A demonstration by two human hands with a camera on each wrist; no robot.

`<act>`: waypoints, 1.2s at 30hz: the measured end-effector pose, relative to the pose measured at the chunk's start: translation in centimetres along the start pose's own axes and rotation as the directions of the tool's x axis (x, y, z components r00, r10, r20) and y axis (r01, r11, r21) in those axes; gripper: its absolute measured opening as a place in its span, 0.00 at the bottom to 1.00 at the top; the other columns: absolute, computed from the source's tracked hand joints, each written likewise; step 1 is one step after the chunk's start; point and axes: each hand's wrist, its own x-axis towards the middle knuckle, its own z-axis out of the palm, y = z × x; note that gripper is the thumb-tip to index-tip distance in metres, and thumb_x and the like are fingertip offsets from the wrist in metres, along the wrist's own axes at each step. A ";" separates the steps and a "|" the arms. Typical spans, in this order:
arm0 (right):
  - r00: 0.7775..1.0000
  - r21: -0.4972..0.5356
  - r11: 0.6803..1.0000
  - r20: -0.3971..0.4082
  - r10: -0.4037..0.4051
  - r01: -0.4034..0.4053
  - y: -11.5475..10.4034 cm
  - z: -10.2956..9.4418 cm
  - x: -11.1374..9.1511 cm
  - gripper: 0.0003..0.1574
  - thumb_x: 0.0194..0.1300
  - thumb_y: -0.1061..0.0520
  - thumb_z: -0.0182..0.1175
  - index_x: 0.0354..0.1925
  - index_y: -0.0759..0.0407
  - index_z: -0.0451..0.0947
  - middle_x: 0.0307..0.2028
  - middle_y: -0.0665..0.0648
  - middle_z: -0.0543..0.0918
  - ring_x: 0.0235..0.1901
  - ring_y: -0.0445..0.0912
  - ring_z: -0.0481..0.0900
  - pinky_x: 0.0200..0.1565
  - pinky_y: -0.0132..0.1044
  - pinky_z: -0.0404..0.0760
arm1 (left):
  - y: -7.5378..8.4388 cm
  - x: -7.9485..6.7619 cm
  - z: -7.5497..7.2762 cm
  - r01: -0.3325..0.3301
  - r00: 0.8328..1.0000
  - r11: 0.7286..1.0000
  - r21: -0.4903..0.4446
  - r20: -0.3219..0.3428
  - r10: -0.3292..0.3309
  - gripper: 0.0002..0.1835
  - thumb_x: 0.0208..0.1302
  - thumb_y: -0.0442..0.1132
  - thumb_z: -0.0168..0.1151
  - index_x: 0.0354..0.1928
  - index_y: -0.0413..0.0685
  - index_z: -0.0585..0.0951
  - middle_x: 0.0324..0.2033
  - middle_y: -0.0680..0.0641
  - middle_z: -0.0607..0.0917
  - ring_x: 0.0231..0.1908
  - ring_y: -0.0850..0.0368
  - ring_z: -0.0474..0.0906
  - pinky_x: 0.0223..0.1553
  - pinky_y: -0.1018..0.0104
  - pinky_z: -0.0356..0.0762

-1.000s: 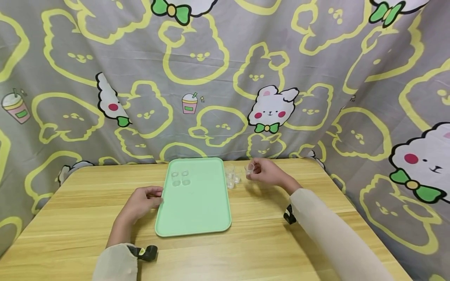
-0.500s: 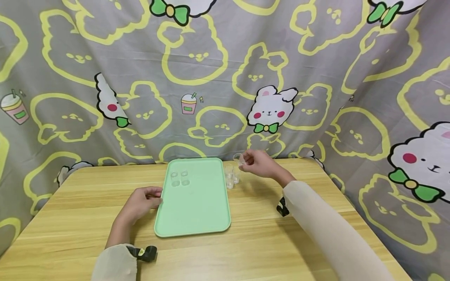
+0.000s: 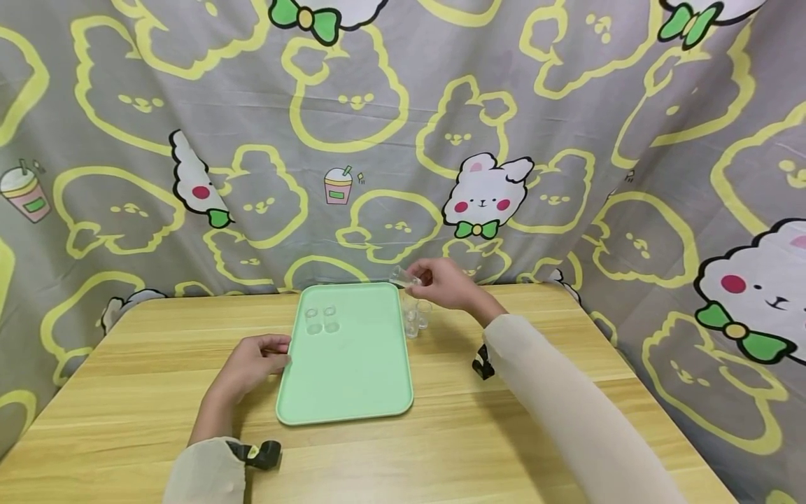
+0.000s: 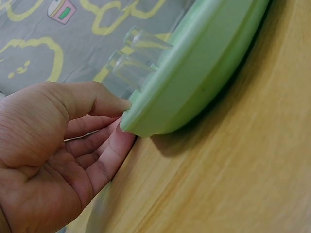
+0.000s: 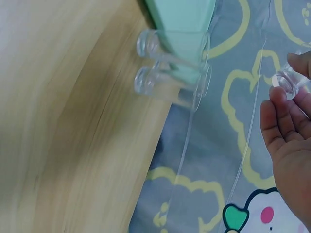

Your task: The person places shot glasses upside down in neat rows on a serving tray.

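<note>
My left hand point(image 3: 250, 362) pinches the left rim of a pale green tray point(image 3: 346, 378), thumb on top and fingers at the side and underneath, as the left wrist view shows. Two clear shot glasses point(image 4: 131, 68) stand upright on the tray's far left part. My right hand point(image 3: 446, 285) holds another clear shot glass point(image 3: 403, 277) in its fingertips. That glass is tilted, its mouth pointing left, raised above the tray's far right corner. In the right wrist view, the thumb and fingers are round its thick base point(image 5: 285, 83).
More clear shot glasses point(image 5: 175, 48) stand close together on the wooden table point(image 3: 504, 420), just right of the tray; they overlap in the head view. A patterned grey curtain point(image 3: 378, 168) hangs directly behind the table's far edge.
My right hand has lifted the shot glass and carried it left, from right of the clustered glasses to above the tray's far right corner, tipping it. My left hand stays at the tray rim.
</note>
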 end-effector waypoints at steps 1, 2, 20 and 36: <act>1.000 0.003 1.000 0.002 -0.005 0.005 -0.1 0.1 0.2 0.14 0.67 0.54 0.69 0.48 0.59 0.84 0.34 0.52 0.83 0.30 0.45 0.76 0.32 0.37 0.78 | 0.0 0.0 0.0 -0.001 1.000 1.000 0.000 -0.001 0.001 0.23 0.67 0.31 0.64 0.62 0.29 0.77 0.50 0.37 0.82 0.42 0.52 0.81 0.40 0.65 0.84; 1.000 0.001 1.000 0.003 -0.009 0.009 -0.3 0.2 0.3 0.14 0.67 0.54 0.69 0.48 0.59 0.85 0.33 0.52 0.83 0.29 0.45 0.76 0.32 0.37 0.77 | 0.0 0.0 0.0 -0.001 1.000 1.000 -0.001 -0.001 0.001 0.23 0.67 0.31 0.64 0.62 0.29 0.77 0.50 0.36 0.82 0.42 0.52 0.81 0.40 0.65 0.84; 0.999 0.124 0.992 -0.048 0.023 -0.017 -1.7 3.0 2.0 0.23 0.64 0.53 0.74 0.52 0.60 0.77 0.43 0.56 0.82 0.39 0.46 0.82 0.44 0.38 0.84 | 0.1 0.1 -0.1 0.000 1.000 1.000 0.026 -0.007 0.001 0.22 0.67 0.31 0.65 0.61 0.31 0.78 0.49 0.38 0.83 0.43 0.50 0.79 0.38 0.66 0.82; 0.995 0.138 0.990 -0.098 0.027 -0.013 -1.7 5.7 3.0 0.19 0.64 0.54 0.73 0.46 0.62 0.78 0.34 0.53 0.80 0.34 0.46 0.78 0.35 0.34 0.80 | -0.2 0.2 0.0 -0.007 1.000 1.000 -0.006 -0.007 0.007 0.22 0.67 0.30 0.65 0.61 0.30 0.78 0.50 0.37 0.83 0.41 0.52 0.81 0.39 0.66 0.83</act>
